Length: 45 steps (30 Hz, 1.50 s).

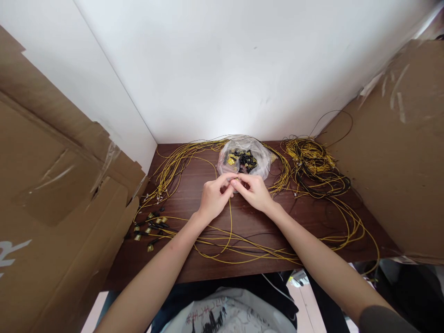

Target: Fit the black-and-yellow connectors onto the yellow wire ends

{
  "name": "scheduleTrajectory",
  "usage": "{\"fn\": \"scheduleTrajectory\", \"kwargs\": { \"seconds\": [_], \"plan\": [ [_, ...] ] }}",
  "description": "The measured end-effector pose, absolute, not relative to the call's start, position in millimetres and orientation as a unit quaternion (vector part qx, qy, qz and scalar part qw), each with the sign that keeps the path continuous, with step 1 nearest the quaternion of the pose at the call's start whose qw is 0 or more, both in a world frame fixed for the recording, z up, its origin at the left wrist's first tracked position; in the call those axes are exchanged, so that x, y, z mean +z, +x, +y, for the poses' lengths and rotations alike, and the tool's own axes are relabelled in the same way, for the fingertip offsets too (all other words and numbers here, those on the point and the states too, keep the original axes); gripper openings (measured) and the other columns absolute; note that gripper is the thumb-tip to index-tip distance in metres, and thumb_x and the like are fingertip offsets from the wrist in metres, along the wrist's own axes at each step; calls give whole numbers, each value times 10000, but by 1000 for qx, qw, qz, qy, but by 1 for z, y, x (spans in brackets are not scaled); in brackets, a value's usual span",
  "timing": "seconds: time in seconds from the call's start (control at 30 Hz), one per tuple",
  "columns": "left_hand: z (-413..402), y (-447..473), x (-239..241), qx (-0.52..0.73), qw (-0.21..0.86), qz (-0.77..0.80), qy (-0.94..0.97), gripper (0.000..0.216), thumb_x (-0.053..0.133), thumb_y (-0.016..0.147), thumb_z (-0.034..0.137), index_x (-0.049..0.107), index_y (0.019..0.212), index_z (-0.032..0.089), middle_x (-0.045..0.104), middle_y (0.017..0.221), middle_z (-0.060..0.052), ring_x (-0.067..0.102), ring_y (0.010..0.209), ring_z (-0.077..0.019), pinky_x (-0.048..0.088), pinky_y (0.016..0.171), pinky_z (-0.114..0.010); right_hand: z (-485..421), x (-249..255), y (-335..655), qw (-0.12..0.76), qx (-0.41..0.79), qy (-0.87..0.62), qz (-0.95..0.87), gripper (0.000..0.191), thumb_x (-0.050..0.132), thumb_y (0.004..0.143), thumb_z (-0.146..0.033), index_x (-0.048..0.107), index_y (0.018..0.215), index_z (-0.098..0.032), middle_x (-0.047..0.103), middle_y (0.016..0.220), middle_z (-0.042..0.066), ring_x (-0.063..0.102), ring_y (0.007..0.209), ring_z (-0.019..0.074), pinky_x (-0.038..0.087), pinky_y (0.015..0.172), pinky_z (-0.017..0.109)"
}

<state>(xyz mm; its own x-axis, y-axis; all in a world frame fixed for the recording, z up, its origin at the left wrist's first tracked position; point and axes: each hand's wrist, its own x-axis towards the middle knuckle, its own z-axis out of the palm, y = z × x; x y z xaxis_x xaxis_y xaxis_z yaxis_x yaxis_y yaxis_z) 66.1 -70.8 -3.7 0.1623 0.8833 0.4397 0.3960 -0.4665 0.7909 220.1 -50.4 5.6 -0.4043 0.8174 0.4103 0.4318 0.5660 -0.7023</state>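
Note:
My left hand (215, 194) and my right hand (255, 189) meet over the middle of the table, fingertips pinched together. From beneath my left fingers a thin yellow cable (231, 217) hangs down and curves left along the tabletop. A tiny bit of yellow shows between the fingertips; most of what they pinch is hidden. Just behind the hands stands a clear plastic bag (263, 162), open at the top. Small black and yellow connector-like parts (247, 159) fill it.
Yellow cables (173, 169) arc along the table's back left, and a tangled yellow and black bundle (308, 157) lies at the right. Several cable ends with black and yellow tips (156, 224) rest at the left. Cardboard walls (69, 185) flank the brown table (187, 185); a white wall (225, 69) closes the back.

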Motion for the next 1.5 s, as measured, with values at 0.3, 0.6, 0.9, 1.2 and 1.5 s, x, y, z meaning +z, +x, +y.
{"fn": "scheduleTrajectory", "kwargs": {
  "seconds": [0.3, 0.6, 0.9, 1.2, 1.5],
  "plan": [
    [-72, 66, -4, 465, 238, 421, 742, 227, 504, 861, 221, 620, 1052, 179, 583, 567, 28, 519, 502, -80, 425, 570, -184, -47, 5, 220, 387, 403, -306, -771, 390, 405, 930, -403, 607, 715, -147, 579, 617, -3, 486, 556, 97, 368, 570, 230],
    [-71, 65, -5, 454, 249, 426, 741, 234, 497, 862, 222, 595, 1072, 190, 586, 567, 34, 527, 508, -80, 428, 571, -179, -50, 4, 217, 384, 384, -340, -768, 403, 387, 931, -429, 567, 699, -154, 553, 553, -16, 473, 483, 83, 376, 523, 215],
    [-72, 65, -5, 446, 235, 437, 745, 178, 495, 859, 221, 589, 1006, 190, 584, 563, 39, 528, 497, -76, 418, 553, -172, -49, 1, 218, 369, 377, -336, -780, 358, 383, 936, -402, 556, 748, -152, 552, 582, -17, 500, 514, 81, 382, 515, 200],
    [-73, 64, -5, 437, 222, 447, 748, 158, 499, 862, 242, 580, 986, 186, 597, 572, 38, 524, 489, -70, 401, 540, -166, -50, 5, 220, 367, 391, -320, -781, 317, 412, 930, -362, 573, 758, -150, 559, 593, -21, 496, 501, 75, 390, 513, 194],
    [-74, 66, -2, 442, 234, 446, 743, 162, 503, 858, 247, 563, 996, 186, 591, 573, 39, 530, 498, -76, 402, 539, -170, -50, 5, 219, 366, 369, -319, -793, 312, 403, 934, -367, 568, 773, -156, 557, 604, -16, 492, 514, 84, 394, 532, 204]
  ]
}}
